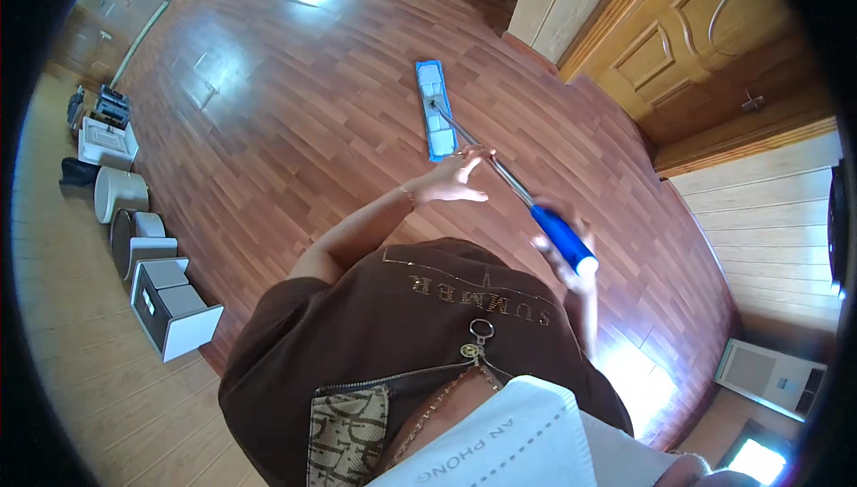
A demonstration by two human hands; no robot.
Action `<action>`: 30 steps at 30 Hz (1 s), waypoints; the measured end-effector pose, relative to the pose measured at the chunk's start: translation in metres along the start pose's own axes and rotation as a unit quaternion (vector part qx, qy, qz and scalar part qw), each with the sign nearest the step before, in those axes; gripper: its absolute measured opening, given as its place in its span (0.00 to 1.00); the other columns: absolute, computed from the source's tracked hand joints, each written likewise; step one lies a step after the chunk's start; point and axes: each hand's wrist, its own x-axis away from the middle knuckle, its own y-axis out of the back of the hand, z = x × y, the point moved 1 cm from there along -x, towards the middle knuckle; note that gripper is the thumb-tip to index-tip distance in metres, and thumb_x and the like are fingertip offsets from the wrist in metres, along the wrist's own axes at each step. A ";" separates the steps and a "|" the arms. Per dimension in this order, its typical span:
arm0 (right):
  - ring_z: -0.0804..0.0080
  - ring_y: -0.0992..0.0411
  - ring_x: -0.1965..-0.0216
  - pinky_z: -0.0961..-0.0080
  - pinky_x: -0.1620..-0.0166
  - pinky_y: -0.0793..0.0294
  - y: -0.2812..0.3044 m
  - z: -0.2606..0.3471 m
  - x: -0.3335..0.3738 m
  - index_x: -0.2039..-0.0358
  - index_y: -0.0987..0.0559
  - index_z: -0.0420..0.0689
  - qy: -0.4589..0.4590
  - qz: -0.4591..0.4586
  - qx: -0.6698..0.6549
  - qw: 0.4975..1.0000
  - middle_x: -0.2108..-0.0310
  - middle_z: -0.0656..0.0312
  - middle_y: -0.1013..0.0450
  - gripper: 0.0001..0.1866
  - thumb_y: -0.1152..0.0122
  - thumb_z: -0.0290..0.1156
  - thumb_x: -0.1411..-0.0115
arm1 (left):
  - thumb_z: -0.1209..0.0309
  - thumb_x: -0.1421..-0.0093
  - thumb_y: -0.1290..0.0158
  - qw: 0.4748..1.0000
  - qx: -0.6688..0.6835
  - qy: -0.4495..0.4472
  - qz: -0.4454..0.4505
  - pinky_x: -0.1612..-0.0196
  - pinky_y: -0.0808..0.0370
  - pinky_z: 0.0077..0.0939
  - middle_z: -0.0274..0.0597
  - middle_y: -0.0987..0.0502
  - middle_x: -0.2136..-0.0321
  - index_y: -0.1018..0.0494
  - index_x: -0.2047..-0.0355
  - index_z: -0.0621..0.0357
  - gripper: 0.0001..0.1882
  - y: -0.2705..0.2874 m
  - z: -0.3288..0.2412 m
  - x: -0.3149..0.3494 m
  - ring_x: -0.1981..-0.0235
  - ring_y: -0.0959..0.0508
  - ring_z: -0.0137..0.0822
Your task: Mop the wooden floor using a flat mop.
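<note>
Head view: the glossy reddish-brown plank floor (312, 148) spreads beneath a flat mop (511, 178), which lies ahead of the person. Its long axis slants from far left to near right, a slim, shiny, metallic-looking pole linking the two ends. The oblong mop head (437, 121), pale padded blocks edged in fuzzy blue, rests on the planks, its length turned across the pole's line. At the near end is a smooth blue cylindrical grip (561, 239). The right hand (564, 271), blurred, holds it, how firmly I cannot tell. The left hand (449, 180), nearer the head, is spread wide, thumb apart, fingertips at the pole.
</note>
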 end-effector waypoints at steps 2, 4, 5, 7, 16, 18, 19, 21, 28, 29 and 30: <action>0.63 0.24 0.57 0.68 0.54 0.26 0.012 0.029 0.017 0.53 0.26 0.42 0.055 -0.052 0.053 0.996 0.55 0.54 0.24 0.30 0.30 0.48 0.50 | 0.62 0.53 0.34 0.995 -0.091 -0.002 -0.047 0.39 0.40 0.44 0.47 0.36 0.44 0.40 0.43 0.50 0.38 -0.018 -0.007 -0.003 0.38 0.41 0.51; 0.58 0.26 0.57 0.65 0.53 0.27 0.019 0.047 0.037 0.53 0.28 0.39 0.066 -0.129 0.047 0.988 0.58 0.50 0.26 0.34 0.33 0.54 0.50 | 0.66 0.51 0.36 0.987 -0.052 -0.110 -0.105 0.49 0.32 0.45 0.46 0.29 0.56 0.34 0.54 0.51 0.25 -0.034 -0.012 -0.009 0.50 0.29 0.51; 0.59 0.25 0.60 0.67 0.57 0.24 0.023 0.055 0.044 0.50 0.31 0.39 0.083 -0.172 0.039 0.981 0.59 0.48 0.26 0.37 0.33 0.55 0.50 | 0.71 0.49 0.41 0.992 0.014 -0.075 -0.100 0.65 0.31 0.45 0.43 0.28 0.72 0.35 0.66 0.52 0.14 -0.040 -0.028 -0.014 0.67 0.24 0.50; 0.63 0.24 0.71 0.73 0.68 0.23 0.000 0.086 0.045 0.49 0.36 0.36 0.119 -0.396 0.008 0.911 0.68 0.46 0.26 0.42 0.37 0.60 0.49 | 0.76 0.48 0.46 0.982 0.009 -0.129 -0.137 0.73 0.35 0.43 0.44 0.32 0.82 0.35 0.72 0.53 0.08 -0.051 -0.050 -0.010 0.76 0.28 0.50; 0.74 0.35 0.85 0.74 0.77 0.36 0.028 0.111 0.109 0.56 0.33 0.50 0.382 -0.346 0.055 0.855 0.81 0.65 0.35 0.16 0.52 0.47 0.35 | 0.69 0.43 0.45 0.958 0.043 -0.280 0.048 0.59 0.32 0.41 0.39 0.30 0.73 0.39 0.66 0.52 0.12 -0.074 -0.080 0.030 0.69 0.25 0.44; 0.73 0.35 0.85 0.73 0.77 0.36 0.023 0.112 0.109 0.59 0.34 0.50 0.362 -0.365 0.105 0.851 0.82 0.64 0.34 0.16 0.50 0.48 0.36 | 0.69 0.43 0.45 0.959 0.033 -0.277 0.051 0.59 0.32 0.39 0.38 0.30 0.73 0.39 0.66 0.52 0.12 -0.072 -0.076 0.035 0.69 0.25 0.42; 0.72 0.35 0.84 0.73 0.77 0.36 0.020 0.112 0.106 0.61 0.35 0.50 0.353 -0.379 0.110 0.848 0.82 0.63 0.34 0.16 0.50 0.49 0.37 | 0.69 0.43 0.45 0.961 0.013 -0.273 0.034 0.58 0.33 0.39 0.37 0.30 0.74 0.39 0.66 0.51 0.12 -0.068 -0.075 0.036 0.70 0.26 0.41; 0.70 0.34 0.84 0.72 0.77 0.34 0.014 0.101 0.094 0.66 0.39 0.51 0.336 -0.380 0.087 0.857 0.82 0.61 0.33 0.16 0.50 0.48 0.38 | 0.70 0.44 0.45 0.974 0.006 -0.226 0.029 0.58 0.35 0.39 0.35 0.31 0.76 0.38 0.67 0.51 0.11 -0.058 -0.066 0.035 0.72 0.26 0.39; 0.60 0.28 0.78 0.60 0.70 0.27 -0.034 0.067 0.040 0.71 0.37 0.45 0.290 -0.295 -0.075 0.907 0.81 0.54 0.30 0.14 0.43 0.37 0.40 | 0.67 0.43 0.47 0.998 -0.025 -0.050 -0.020 0.54 0.35 0.42 0.39 0.26 0.74 0.33 0.67 0.49 0.06 -0.008 -0.014 0.029 0.65 0.24 0.44; 0.59 0.28 0.76 0.59 0.66 0.27 -0.040 0.058 0.029 0.71 0.36 0.48 0.281 -0.243 -0.104 0.922 0.81 0.55 0.31 0.11 0.44 0.35 0.39 | 0.65 0.46 0.43 0.998 -0.064 -0.007 -0.003 0.53 0.35 0.44 0.38 0.25 0.73 0.32 0.66 0.50 0.11 0.006 -0.011 0.029 0.64 0.23 0.44; 0.61 0.28 0.75 0.58 0.64 0.27 -0.052 0.060 0.015 0.71 0.34 0.46 0.244 -0.255 -0.110 0.929 0.81 0.56 0.32 0.08 0.44 0.31 0.40 | 0.60 0.51 0.37 0.997 -0.076 -0.016 -0.009 0.51 0.35 0.47 0.42 0.24 0.64 0.32 0.59 0.50 0.22 0.022 -0.008 0.033 0.56 0.25 0.46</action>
